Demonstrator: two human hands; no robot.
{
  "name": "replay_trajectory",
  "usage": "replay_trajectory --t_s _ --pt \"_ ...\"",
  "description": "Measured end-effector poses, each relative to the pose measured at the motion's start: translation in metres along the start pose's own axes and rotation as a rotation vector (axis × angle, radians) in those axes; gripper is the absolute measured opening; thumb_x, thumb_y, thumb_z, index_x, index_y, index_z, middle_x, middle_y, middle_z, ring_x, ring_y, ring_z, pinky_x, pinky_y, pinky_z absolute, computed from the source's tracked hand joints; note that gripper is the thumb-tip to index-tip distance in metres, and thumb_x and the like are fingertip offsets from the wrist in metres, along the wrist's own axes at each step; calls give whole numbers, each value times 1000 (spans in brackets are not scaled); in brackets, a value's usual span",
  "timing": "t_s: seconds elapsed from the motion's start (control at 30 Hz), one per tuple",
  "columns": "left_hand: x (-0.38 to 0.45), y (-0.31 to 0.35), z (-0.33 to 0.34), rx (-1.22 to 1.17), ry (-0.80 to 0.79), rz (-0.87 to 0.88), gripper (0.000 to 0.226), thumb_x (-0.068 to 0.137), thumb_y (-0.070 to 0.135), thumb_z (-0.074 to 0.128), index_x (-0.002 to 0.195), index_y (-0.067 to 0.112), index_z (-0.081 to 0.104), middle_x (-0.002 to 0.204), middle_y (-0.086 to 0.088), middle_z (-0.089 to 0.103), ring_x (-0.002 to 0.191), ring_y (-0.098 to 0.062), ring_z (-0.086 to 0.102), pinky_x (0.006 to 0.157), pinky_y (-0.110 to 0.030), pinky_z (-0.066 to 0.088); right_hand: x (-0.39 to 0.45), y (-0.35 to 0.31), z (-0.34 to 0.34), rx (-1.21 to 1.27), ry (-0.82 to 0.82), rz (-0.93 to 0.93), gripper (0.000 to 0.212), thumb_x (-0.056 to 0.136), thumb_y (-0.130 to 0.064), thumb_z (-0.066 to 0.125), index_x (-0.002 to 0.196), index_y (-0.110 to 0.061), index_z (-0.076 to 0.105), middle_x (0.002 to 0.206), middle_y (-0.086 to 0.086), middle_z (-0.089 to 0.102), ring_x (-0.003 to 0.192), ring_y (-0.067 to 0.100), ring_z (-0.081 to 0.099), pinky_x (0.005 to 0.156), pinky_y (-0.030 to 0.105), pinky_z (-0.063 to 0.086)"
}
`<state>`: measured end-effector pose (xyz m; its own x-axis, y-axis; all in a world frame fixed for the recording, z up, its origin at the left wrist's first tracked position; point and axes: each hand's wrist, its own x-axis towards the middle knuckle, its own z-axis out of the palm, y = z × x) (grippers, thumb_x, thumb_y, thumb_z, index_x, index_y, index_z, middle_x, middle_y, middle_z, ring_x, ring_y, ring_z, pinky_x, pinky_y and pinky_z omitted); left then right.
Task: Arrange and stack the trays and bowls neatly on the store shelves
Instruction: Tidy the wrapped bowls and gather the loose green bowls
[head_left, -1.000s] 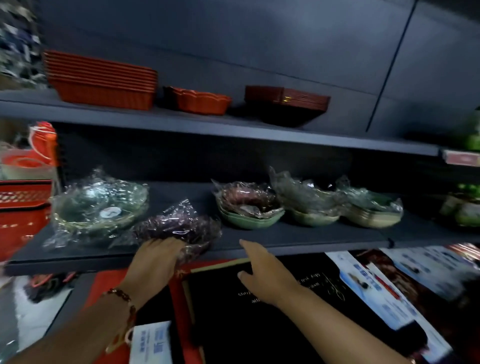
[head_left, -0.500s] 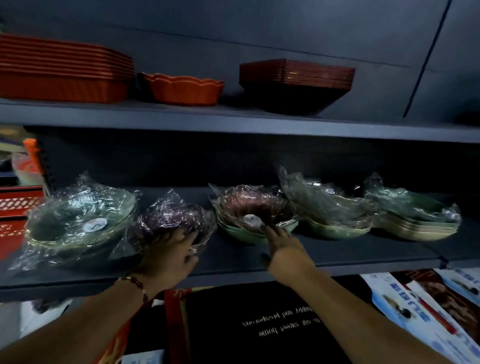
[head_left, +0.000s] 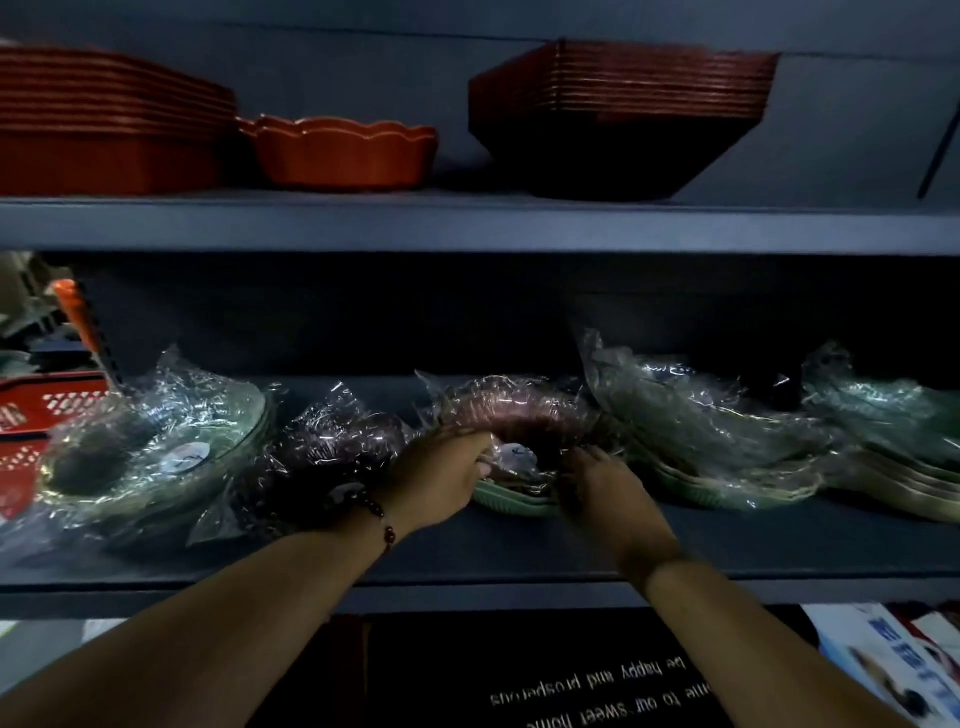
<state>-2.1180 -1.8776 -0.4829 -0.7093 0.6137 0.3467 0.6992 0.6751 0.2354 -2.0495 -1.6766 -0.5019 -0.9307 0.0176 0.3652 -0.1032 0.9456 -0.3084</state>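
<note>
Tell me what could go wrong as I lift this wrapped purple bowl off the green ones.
1. The purple bowl is in loose, shiny plastic wrap, so the left hand and right hand might slip.
2. It sits on stacked green bowls, which could get dragged toward the shelf edge.
3. The wrapped bowls at right are crowded close and may get nudged.
</note>
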Motion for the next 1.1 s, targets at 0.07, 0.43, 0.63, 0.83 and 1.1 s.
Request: replay_trajectory --t_s 0.07,0.43,0.63,0.83,1.1 --pt "-2 9 -4 -42 129 8 14 98 18 50 83 19 49 84 12 49 80 -8 48 63 -15 33 0 -1 -6 116 69 16 28 83 -20 61 111 -21 56 104 6 60 96 29 57 81 39 48" --pt "-102 -14 -60 -276 425 -239 12 100 29 45 109 30 52 102 15 55 86 3 59 71 -8 44 -11 -104 -16 199 344 -273 25 83 -11 68 104 -23 69 97 -10 63 92 13 51 79 22 41" --pt "-142 -75 -57 -235 435 -302 34 92 30 59 124 38 51 120 26 40 107 14 40 92 -14 35 -7 -149 50 245 296 -279 23 79 -6 72 99 -17 73 92 -1 68 89 18 59 76 23 45" --pt "-162 -109 -28 -145 361 -295 36 87 47 57 119 30 57 119 18 48 110 0 47 91 -27 44 -4 -163 88 306 204 -246 25 81 0 67 100 -16 71 102 -3 65 99 12 56 86 11 37" --pt "-154 -108 -6 75 317 -394 51 89 64 32 115 27 56 121 9 56 119 -13 47 106 -31 23 -2 -155 118 269 71 -203 40 93 -9 50 132 -18 54 142 2 47 139 23 32 114 43 27"
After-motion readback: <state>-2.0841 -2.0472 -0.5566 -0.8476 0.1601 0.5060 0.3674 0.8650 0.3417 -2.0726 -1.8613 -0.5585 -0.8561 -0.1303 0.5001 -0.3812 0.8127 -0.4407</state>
